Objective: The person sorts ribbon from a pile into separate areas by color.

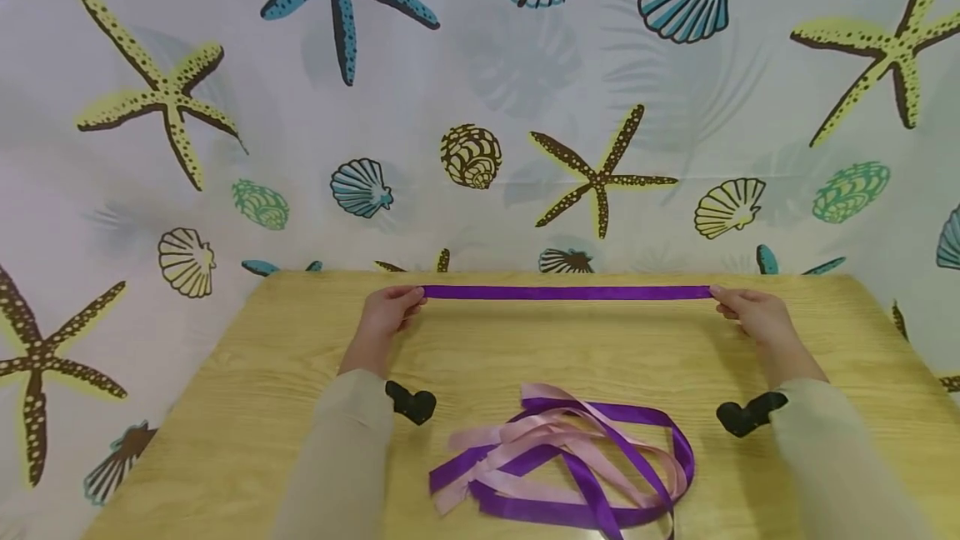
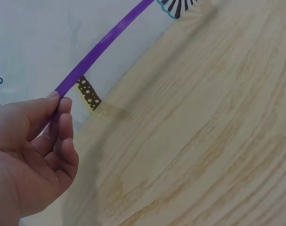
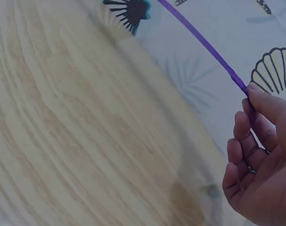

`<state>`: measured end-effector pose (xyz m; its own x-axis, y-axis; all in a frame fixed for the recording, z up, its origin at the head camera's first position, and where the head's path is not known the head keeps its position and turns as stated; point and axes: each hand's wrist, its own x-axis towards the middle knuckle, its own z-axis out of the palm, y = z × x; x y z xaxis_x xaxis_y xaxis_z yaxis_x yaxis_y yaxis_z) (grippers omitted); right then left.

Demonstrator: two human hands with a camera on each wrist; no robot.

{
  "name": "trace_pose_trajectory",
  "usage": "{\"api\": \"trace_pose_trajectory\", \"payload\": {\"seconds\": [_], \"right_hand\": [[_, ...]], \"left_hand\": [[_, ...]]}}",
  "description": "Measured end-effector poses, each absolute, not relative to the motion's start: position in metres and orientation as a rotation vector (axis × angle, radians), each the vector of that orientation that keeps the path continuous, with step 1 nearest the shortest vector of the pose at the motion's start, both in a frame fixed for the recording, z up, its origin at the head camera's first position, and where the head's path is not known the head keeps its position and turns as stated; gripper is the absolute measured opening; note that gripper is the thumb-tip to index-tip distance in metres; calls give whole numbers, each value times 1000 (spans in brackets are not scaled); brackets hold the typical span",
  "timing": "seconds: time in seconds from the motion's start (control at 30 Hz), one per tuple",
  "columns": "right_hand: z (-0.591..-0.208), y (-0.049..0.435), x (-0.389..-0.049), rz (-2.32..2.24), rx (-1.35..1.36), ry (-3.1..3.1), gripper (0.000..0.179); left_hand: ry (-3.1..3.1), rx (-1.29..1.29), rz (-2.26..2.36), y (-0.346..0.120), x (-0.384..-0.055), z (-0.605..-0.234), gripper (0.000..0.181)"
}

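Observation:
A purple ribbon (image 1: 566, 292) is stretched straight and level between the two hands, above the far part of the table. Its left end is pinched between thumb and fingers of my left hand (image 1: 390, 312). At the other end my right hand (image 1: 756, 315) pinches it the same way. In the left wrist view the ribbon (image 2: 105, 44) runs up and right from the left hand (image 2: 34, 150). The right wrist view has the ribbon (image 3: 199, 37) slanting down to the thumb of the right hand (image 3: 263, 155).
A loose tangle of purple and pink ribbons (image 1: 585, 515) lies on the wooden table (image 1: 247, 407), nearer than the hands and between the forearms. Behind the table's far edge hangs a white cloth (image 1: 420, 107) printed with starfish and shells. Black wrist mounts (image 1: 411, 403) sit at both cuffs.

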<state>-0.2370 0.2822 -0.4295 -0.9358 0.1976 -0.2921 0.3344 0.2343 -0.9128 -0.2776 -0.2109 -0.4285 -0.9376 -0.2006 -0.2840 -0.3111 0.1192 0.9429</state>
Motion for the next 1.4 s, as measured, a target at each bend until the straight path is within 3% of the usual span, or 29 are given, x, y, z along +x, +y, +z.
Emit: {"api": "trace_pose_trajectory", "payload": {"seconds": [0.2, 0.57, 0.87, 1.4], "right_hand": [[-441, 281, -240, -1750, 677, 2392, 72], [-444, 265, -251, -1709, 891, 2390, 55], [-447, 258, -247, -1666, 905, 2436, 54], [-456, 253, -243, -1607, 804, 2584, 56]], "left_hand": [[2264, -559, 2010, -195, -284, -441, 32], [2385, -766, 2032, -180, -283, -451, 24], [2504, -839, 1805, -186, -281, -454, 21], [2620, -732, 1684, -185, -276, -446, 22]]}}
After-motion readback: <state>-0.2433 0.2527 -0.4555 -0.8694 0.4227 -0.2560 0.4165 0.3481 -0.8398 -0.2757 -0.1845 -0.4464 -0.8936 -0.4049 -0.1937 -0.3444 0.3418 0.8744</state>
